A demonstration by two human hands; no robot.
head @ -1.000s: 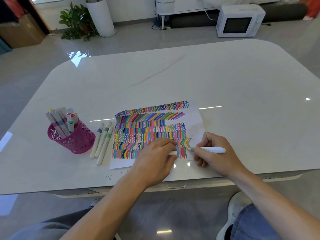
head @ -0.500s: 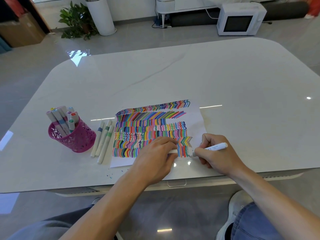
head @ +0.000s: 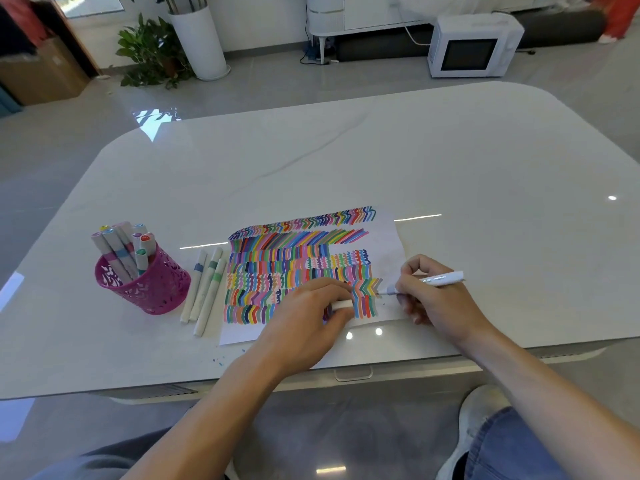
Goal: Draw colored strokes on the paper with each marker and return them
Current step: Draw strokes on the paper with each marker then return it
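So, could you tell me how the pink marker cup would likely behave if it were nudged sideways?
The pink cup looks light, being cut-out mesh, and may slide on the glossy table. Its markers lean left above the rim, so it could tip that way.

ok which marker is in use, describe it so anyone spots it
On the white table, find the paper full of coloured strokes. At its right side the right hand grips a white marker, tip at the sheet. The other markers lie left of the paper or stand in the pink cup.
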